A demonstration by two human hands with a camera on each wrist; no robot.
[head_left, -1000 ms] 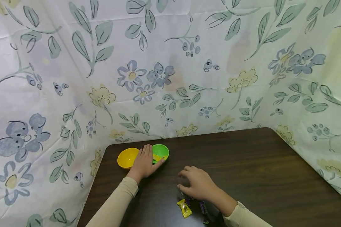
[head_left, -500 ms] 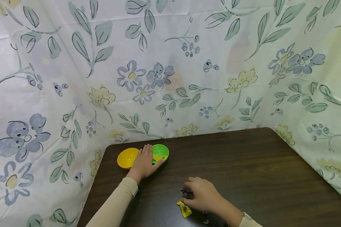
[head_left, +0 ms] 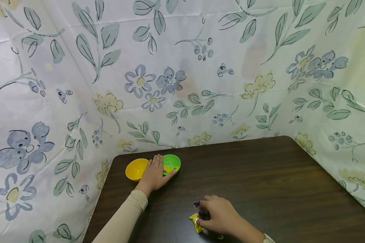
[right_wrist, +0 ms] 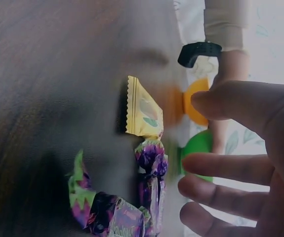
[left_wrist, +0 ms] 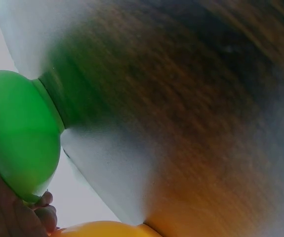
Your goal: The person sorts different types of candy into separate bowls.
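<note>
Reaching over the candies: right hand, thumb and fingers spread with a wide gap between them in the right wrist view; whether a fingertip touches a wrapper cannot be told.
Yellow candy: lying on the table near its front edge, just beside the right thumb in the head view, its serrated wrapper end plain in the right wrist view.
Purple candies: at least two, one with a green wrapper end, lying close to the yellow candy and partly hidden under the right hand in the head view.
Left hand: laid flat across the place where the bowls meet, fingers straight and together, thumb out over the near rim of the green bowl.
Green bowl: upright, right of the orange bowl, with yellow wrappers inside.
Orange bowl: upright, at the table's far left corner, its right side covered by the left hand.
Table: dark brown wood grain.
Cloth: white, printed with leaves and flowers, behind the table and along its sides.
Sleeve: cream, reaching the left wrist.
</note>
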